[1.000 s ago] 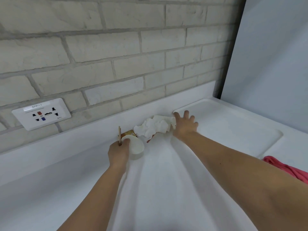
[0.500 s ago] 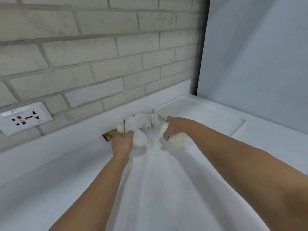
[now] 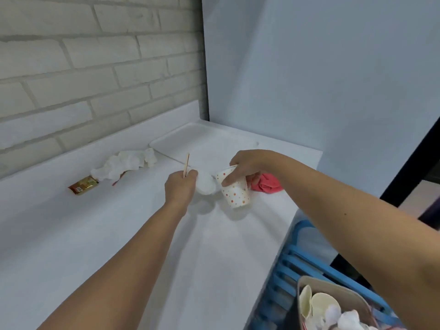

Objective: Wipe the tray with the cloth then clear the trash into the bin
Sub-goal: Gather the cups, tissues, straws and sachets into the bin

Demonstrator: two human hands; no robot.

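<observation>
Left fingers (image 3: 192, 174) grip one white cup (image 3: 205, 185), one stick (image 3: 187, 163); right fingers (image 3: 229, 181) one dotted cup (image 3: 237, 195).

The bin (image 3: 340, 294) is cut off by the bottom edge, and the right forearm (image 3: 357, 234) covers its far side. The pale things inside are perhaps cups and wadded paper. The cloth (image 3: 267, 184) shows only partly behind the right hand (image 3: 247, 166) and dotted cup (image 3: 235, 191). The left hand (image 3: 179, 189) hides the lower end of the stick (image 3: 187, 163) and much of a white cup (image 3: 206, 185). The print on the wrapper (image 3: 83, 185) is too blurred to read.
</observation>
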